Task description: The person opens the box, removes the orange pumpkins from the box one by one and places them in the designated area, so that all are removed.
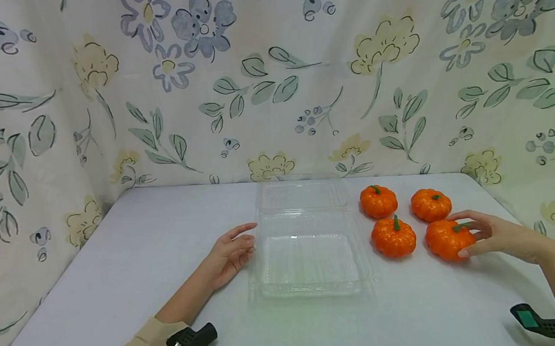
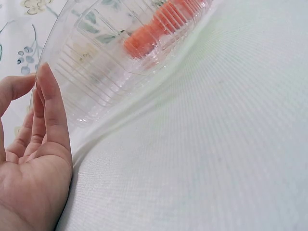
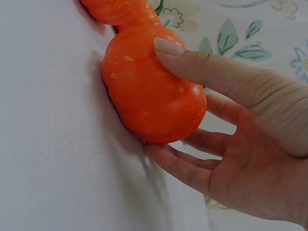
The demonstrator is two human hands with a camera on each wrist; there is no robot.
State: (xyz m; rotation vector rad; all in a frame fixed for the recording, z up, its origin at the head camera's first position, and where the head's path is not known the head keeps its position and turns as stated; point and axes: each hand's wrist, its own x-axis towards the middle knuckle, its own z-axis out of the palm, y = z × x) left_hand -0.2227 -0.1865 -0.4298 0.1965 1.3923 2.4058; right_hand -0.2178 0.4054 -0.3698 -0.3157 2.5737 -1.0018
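Observation:
A clear plastic clamshell box (image 1: 313, 257) lies with its lid folded back on the white table. My left hand (image 1: 230, 255) is at the box's left edge, its fingertips at the rim in the left wrist view; whether they press on it is hard to tell. With thumb and fingers around its sides, my right hand (image 1: 500, 236) holds a small orange pumpkin (image 1: 447, 240) at the front right. That pumpkin (image 3: 149, 91) appears to rest on the tabletop, its green stem partly behind the fingers.
Three more orange pumpkins stand right of the box: one at the back (image 1: 378, 201), one in front of it (image 1: 393, 237), and another (image 1: 431, 204) just behind the held one. A floral cloth (image 1: 262, 129) hangs behind the table (image 1: 175, 219) and along its sides.

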